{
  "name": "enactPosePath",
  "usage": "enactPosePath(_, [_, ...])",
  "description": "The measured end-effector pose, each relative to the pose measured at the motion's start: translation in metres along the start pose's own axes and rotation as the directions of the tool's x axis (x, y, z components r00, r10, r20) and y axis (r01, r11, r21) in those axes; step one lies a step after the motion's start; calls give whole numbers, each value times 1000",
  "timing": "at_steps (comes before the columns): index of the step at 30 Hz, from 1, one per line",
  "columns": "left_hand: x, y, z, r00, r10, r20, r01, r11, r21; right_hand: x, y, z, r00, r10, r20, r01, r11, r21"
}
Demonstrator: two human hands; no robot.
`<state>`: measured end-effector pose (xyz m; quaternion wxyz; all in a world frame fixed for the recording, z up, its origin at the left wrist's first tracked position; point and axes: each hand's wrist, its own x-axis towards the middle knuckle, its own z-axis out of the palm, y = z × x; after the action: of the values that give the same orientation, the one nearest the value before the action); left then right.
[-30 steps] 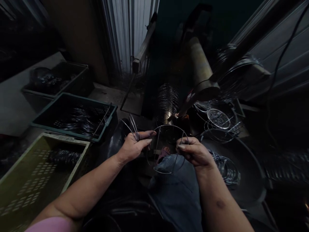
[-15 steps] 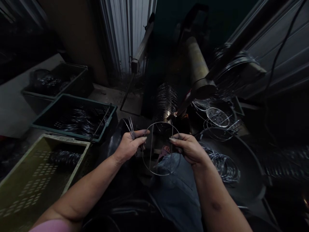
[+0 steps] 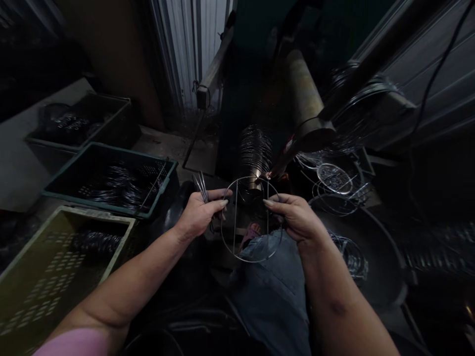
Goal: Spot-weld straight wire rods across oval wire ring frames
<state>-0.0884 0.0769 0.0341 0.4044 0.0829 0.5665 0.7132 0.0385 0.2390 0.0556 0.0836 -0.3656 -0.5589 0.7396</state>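
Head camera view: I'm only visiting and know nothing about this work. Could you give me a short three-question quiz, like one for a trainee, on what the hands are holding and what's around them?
1. True or false: the right hand is empty.
2. What does the left hand grip? A) a bundle of thin wire rods B) a hammer C) a cloth
3. Fill in: the number of open crates on the person's left is ____.

Key: 1 false, it pinches the wire ring; 2 A; 3 three.
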Motion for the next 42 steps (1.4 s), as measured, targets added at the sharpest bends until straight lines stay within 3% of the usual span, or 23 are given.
enactPosePath(9, [4, 11, 4, 999, -22, 26, 23, 1000, -17, 4, -13, 0, 999, 42, 6, -43, 999, 9])
enactPosePath(14, [5, 10, 4, 1000, -22, 19, 22, 1000, -8, 5, -9, -1, 1000, -22, 0, 22, 1000, -9])
enactPosePath(18, [4, 4, 7, 1000, 30, -3, -30, 999, 28, -4, -2, 0, 1000, -21, -8, 21, 999, 25])
enactPosePath(25, [1, -10, 20, 988, 126, 84, -143, 962, 232, -23, 14, -8, 994, -68, -89, 76, 993, 88])
enactPosePath(34, [19, -8, 47, 966, 182, 182, -221, 949, 224, -25, 8, -34, 990, -64, -127, 79, 990, 119])
enactPosePath(42, [27, -6, 60, 981, 95, 170, -126, 976, 178, -22, -2, -43, 985, -22, -171, 44, 991, 128])
